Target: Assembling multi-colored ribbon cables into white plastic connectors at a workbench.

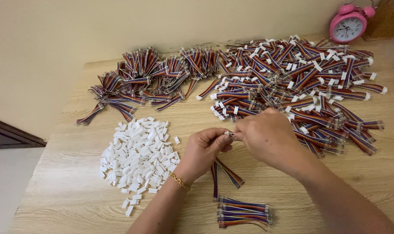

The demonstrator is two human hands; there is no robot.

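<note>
My left hand and my right hand meet above the wooden table, fingertips pinched together on a small white connector. A striped ribbon cable hangs down from the left hand's grip and trails onto the table. A gold bracelet circles my left wrist. To the left lies a heap of small white plastic connectors. Below my hands sits a small bunch of bare multicoloured cables.
A large pile of cables with white connectors fitted fills the back right. Bundles of cables without connectors lie at the back left. A pink alarm clock stands in the far right corner, against a cream wall.
</note>
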